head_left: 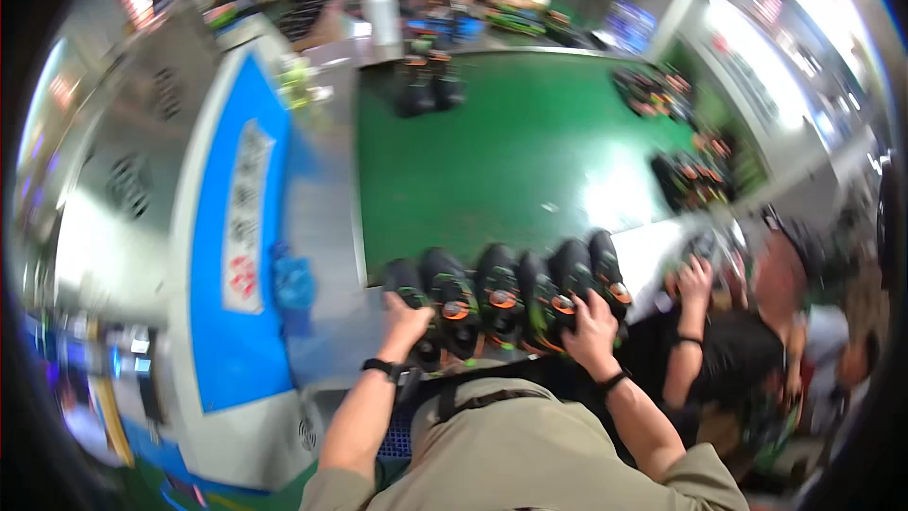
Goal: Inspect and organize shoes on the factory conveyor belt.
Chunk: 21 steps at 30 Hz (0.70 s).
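At the near edge of the desk (pixel 473 156), six shoes (pixel 496 274) are lined up, the leftmost grasped by the left hand (pixel 405 324), the fifth by the right hand (pixel 591 333). Other shoes (pixel 688 182) are set by the right and far edges.

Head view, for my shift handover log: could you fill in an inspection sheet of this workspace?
Surface: glossy green surface, bright glare at right.
Job's things: six black shoes with orange and green details, in a row.
Clutter: crumpled blue item, left of the row.
Hands: left hand on the leftmost shoe; right hand toward the row's right end.
Cables: nothing seen; blur limits this.
Surroundings: co-worker at right, blue panel at left.
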Each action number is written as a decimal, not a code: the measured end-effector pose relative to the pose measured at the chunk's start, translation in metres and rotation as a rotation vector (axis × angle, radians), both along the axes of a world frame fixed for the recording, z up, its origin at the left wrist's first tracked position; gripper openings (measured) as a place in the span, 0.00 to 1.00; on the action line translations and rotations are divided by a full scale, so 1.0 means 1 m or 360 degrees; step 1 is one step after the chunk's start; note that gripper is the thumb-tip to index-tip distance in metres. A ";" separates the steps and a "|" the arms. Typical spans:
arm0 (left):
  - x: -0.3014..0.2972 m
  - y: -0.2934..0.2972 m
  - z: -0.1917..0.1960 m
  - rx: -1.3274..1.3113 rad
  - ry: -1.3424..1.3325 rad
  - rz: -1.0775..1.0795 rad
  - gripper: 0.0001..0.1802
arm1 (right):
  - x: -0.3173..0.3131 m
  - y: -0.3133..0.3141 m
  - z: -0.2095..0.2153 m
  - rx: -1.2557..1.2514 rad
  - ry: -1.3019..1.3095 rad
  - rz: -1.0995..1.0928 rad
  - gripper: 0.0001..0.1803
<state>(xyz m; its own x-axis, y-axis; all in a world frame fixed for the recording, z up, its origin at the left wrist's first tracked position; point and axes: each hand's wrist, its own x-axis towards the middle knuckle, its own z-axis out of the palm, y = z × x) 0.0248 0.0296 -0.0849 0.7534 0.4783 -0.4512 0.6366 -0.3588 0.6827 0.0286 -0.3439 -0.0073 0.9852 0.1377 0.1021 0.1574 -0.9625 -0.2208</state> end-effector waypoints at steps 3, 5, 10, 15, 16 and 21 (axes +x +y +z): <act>0.014 -0.017 0.022 0.0066 0.0046 -0.0128 0.43 | -0.028 -0.015 -0.014 -0.0024 -0.0147 -0.0166 0.36; 0.016 -0.016 0.016 0.0051 -0.0040 -0.0151 0.41 | -0.044 -0.016 -0.012 0.0050 -0.0218 -0.0208 0.34; 0.005 -0.009 -0.016 0.0664 -0.0438 -0.0508 0.43 | -0.062 -0.016 -0.021 0.0317 -0.0262 -0.0245 0.30; 0.005 -0.008 0.010 0.0609 -0.0627 -0.0877 0.36 | -0.059 -0.013 -0.014 0.0384 -0.0212 -0.0256 0.29; 0.007 -0.007 0.011 0.0573 -0.0683 -0.1010 0.34 | -0.061 -0.013 -0.013 0.0381 -0.0212 -0.0244 0.26; 0.031 -0.018 0.025 0.0390 -0.0836 -0.1488 0.27 | -0.073 -0.027 -0.005 0.0426 -0.0233 -0.0222 0.19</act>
